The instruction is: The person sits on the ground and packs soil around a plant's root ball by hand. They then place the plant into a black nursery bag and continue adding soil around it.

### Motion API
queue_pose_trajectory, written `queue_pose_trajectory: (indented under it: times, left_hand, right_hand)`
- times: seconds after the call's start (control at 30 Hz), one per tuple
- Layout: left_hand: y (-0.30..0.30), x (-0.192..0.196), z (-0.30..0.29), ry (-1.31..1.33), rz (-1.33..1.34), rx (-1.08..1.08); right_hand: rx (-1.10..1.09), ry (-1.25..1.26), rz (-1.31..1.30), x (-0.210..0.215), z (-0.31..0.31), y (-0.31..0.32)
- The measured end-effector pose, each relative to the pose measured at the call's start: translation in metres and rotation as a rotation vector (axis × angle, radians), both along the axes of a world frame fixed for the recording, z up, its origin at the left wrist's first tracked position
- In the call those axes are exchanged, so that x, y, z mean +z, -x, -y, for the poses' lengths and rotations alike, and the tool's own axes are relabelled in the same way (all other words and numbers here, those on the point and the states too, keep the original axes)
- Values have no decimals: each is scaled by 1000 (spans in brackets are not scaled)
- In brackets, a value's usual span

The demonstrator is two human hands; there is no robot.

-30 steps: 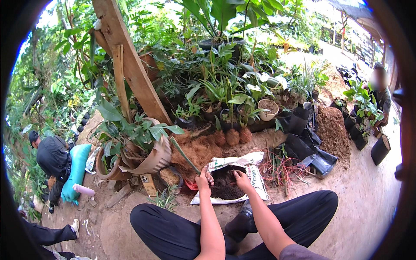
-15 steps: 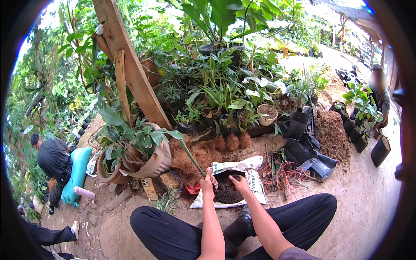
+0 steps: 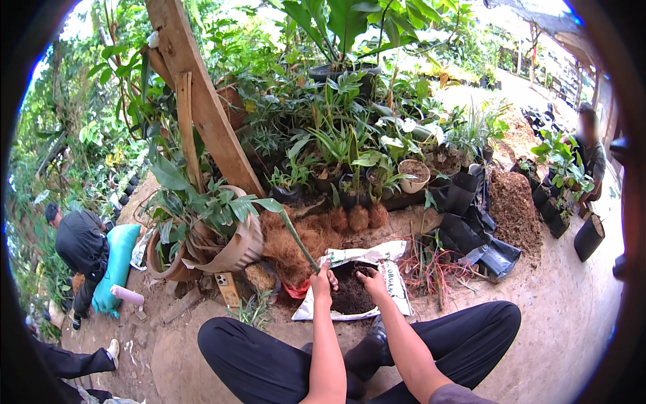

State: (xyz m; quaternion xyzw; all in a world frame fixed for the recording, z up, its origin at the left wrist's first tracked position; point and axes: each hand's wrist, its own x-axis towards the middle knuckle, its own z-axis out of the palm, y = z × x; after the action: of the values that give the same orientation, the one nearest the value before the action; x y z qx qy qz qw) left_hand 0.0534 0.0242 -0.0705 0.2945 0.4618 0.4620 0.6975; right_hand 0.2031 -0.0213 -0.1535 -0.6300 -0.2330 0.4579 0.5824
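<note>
I sit on the ground with my legs spread around an open white sack [image 3: 392,277] full of dark soil [image 3: 352,293]. My left hand [image 3: 322,282] is closed around a long green stem [image 3: 296,236] that slants up to the left to broad leaves. My right hand [image 3: 374,283] rests on the soil inside the sack, fingers bent into it. A black pot [image 3: 367,353] stands between my knees, partly hidden by my forearms.
A tipped tan pot with a leafy plant [image 3: 222,232] lies left, beside coconut fibre [image 3: 296,239]. Black nursery bags [image 3: 471,229] and a soil heap [image 3: 515,209] are right. A slanting wooden beam [image 3: 202,101] rises behind. A crouching person [image 3: 81,246] is far left, another far right [image 3: 592,151].
Both hands stay at the sack. My left hand has lifted slightly with the stem, and the view has shifted a little.
</note>
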Motion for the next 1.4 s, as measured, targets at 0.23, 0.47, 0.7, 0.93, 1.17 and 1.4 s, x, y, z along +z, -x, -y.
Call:
queue_pose_trajectory:
  times: [0.23, 0.47, 0.7, 0.93, 1.17, 1.4]
  left_hand:
    - [-4, -7, -4, 22, 0, 47]
    - [-8, -27, -8, 32, 90, 5]
    - [-6, -47, -13, -9, 123, -151]
    - [-15, -47, -6, -146, -96, -226]
    - [-15, -44, -5, -289, -195, -262]
    - [-17, -42, -1, -350, -191, -161]
  right_hand:
    - [101, -43, 76, 12, 3, -1]
    - [27, -41, 161, -2, -5, -1]
    - [36, -54, 194, 20, 2, 1]
    - [19, -41, 57, 4, -5, -2]
    - [12, -148, -45, -1, -8, -4]
    - [8, -79, -208, 23, -2, -2]
